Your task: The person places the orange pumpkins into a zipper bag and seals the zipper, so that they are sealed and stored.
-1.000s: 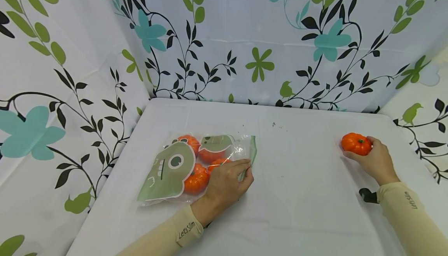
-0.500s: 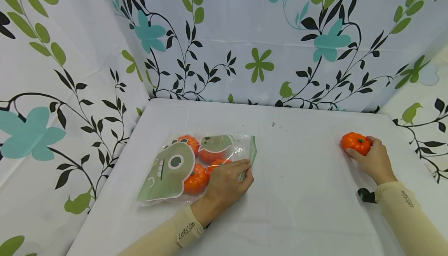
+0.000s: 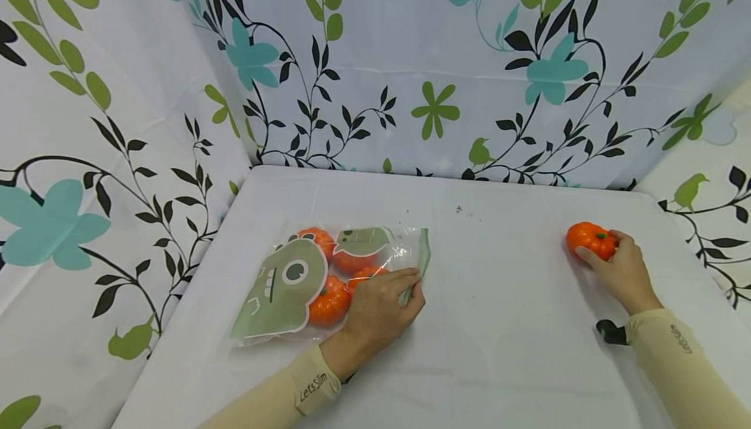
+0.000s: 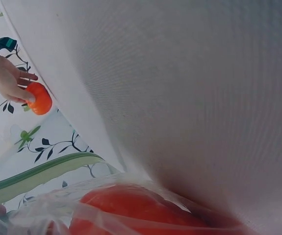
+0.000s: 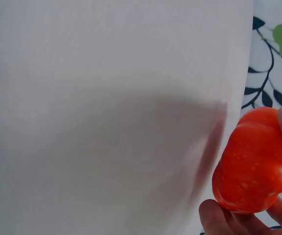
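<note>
A clear zip bag [image 3: 276, 302] printed with a green dinosaur lies on the table at centre-left, with several orange toy pumpkins [image 3: 330, 302] inside. My left hand [image 3: 375, 308] pinches the bag near its green zip edge [image 3: 425, 250]. In the left wrist view the zip strip [image 4: 38, 174] curves above a red-orange pumpkin [image 4: 136, 208] seen through the film. Far to the right, my right hand [image 3: 628, 276] grips another small orange pumpkin [image 3: 589, 240] with a green stem. In the right wrist view, thumb and fingers hold this pumpkin [image 5: 253, 164] from opposite sides.
The table [image 3: 487, 338] has a white cover. A patterned curtain [image 3: 375, 57] with leaves and flowers rises behind it and along both sides. Small dark specks [image 3: 459, 208] mark the cover near the back. A dark device [image 3: 611, 332] sits at the right wrist.
My right hand has shifted slightly left with the pumpkin, and its thumb has moved further onto the pumpkin's side. The left hand and the bag stay where they were.
</note>
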A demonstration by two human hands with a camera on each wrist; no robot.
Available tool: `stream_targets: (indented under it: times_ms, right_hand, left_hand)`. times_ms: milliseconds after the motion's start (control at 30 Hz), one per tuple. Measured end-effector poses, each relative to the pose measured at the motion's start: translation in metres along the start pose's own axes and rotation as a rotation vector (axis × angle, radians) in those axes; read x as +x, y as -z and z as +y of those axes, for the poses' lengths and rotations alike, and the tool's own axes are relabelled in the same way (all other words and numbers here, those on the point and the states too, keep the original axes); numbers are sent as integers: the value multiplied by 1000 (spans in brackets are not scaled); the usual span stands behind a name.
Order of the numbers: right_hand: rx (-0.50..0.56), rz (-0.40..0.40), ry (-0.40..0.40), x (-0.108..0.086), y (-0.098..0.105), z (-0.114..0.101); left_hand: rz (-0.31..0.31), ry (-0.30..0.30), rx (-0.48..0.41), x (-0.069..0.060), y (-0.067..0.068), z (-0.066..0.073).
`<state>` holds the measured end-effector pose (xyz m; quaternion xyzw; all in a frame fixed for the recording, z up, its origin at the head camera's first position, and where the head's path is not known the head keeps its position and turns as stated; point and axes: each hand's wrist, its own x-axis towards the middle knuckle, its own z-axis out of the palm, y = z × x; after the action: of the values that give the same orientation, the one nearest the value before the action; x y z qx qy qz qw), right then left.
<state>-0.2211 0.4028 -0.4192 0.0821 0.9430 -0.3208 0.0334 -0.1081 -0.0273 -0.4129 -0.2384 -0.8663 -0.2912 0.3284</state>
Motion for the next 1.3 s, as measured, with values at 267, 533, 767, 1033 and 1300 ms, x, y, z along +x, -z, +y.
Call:
stream_targets:
  times_ms: [267,533,767,1033,1300]
  right_hand:
    - [96,-56,92,-8,-11,-27]
    - [173,-127,124,-20,-23,-49]
    - [242,-214,195,-37,-34,-74]
    - [279,-275,284,-55,-45,-101]
    - [294,-349,323,-70,-64,-120]
  left_hand:
    - [8,-1,4,-1,-1,0]
    - [-4,4,0,-3,-2,0]
    - [-11,6,-5,-3,-1,0]
    - [-15,12,-6,-3,0,1]
    - [-6,4,-14,-3,1,1]
